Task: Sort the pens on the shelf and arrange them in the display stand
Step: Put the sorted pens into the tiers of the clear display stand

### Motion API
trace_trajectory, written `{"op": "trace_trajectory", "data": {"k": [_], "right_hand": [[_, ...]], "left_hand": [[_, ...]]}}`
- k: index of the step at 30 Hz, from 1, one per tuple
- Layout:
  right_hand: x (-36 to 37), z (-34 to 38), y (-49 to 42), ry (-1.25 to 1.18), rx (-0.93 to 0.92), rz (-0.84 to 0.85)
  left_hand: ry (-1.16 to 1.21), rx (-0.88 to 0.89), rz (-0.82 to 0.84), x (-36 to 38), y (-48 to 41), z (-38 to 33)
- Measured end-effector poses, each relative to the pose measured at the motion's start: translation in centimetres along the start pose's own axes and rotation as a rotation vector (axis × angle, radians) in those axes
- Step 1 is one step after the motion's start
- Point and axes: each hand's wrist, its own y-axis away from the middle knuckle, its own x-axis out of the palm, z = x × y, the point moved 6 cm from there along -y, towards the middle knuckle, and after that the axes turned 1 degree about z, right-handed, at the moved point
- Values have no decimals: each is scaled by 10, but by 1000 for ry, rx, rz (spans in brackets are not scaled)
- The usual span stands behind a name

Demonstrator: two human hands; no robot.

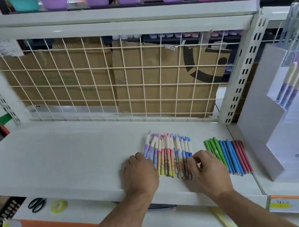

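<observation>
1. Forearms reach in over the near edge. Left hand sits curled on the purple end of the patterned pens, and right hand is curled at their blue end. Cannot tell whether either pinches a pen.
2. Patterned pens lie in a tight row by the shelf's front edge, right of middle. Plain pens, green-blue-red, lie just beside them.
3. Display stand is at the right end, with a few slotted pens.
4. Judgement: lift one colour group at a time, ends level, steadying the neighbours.
</observation>
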Motion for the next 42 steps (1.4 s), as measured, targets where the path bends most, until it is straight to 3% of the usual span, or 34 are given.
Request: {"op": "trace_trajectory", "data": {"k": [8, 19, 22, 26, 32, 37, 42], "right_hand": [[-1, 1, 0, -3, 14, -12], [-6, 7, 1, 53, 14, -50], [-17, 15, -1, -83, 58, -63], [-37, 41, -2, -364, 56, -16], [-68, 40, -4, -679, 192, 22], [-103, 1, -2, -680, 248, -14], [-134, -40, -9, -664, 273, -13]], "left_hand": [[27, 17, -14, -6, 1, -2], [434, 5, -9, -19, 6, 0], [586, 6, -15, -26, 8, -6], [785, 35, 49, -31, 18, -36], [942, 132, 187, -27, 51, -96], [909, 269, 347, -24, 77, -146], [973, 246, 462, -10, 88, -195]]}}
